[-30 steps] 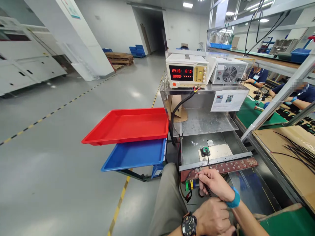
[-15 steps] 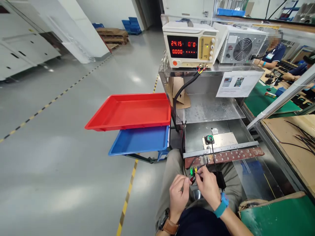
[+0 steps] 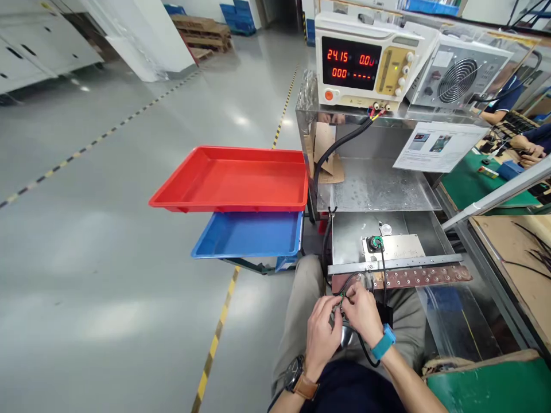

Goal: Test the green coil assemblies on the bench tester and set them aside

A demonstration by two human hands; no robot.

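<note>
My left hand [image 3: 322,332] and my right hand [image 3: 361,312] meet just in front of the drilled red-brown strip [image 3: 419,277]. Fingers of both are bent together around a small green part [image 3: 342,297], mostly hidden by the fingertips. It cannot be made out which fingers grip it. A black cable [image 3: 384,272] runs from the green round connector [image 3: 376,243] on a metal plate [image 3: 402,246] down past my right hand. Below my right hand a black block [image 3: 384,313] hangs over my lap.
The power supply [image 3: 365,60] with red digits stands on the metal shelf, beside a grey fan unit [image 3: 460,74]. A red tray [image 3: 241,180] lies above a blue tray [image 3: 253,235] at the left. Another person's hands [image 3: 528,150] show at the far right.
My hands have come closer together, and the green and yellow parts seen before are now mostly covered by fingers. A black cable now shows below my right hand. The camera view has shifted.
</note>
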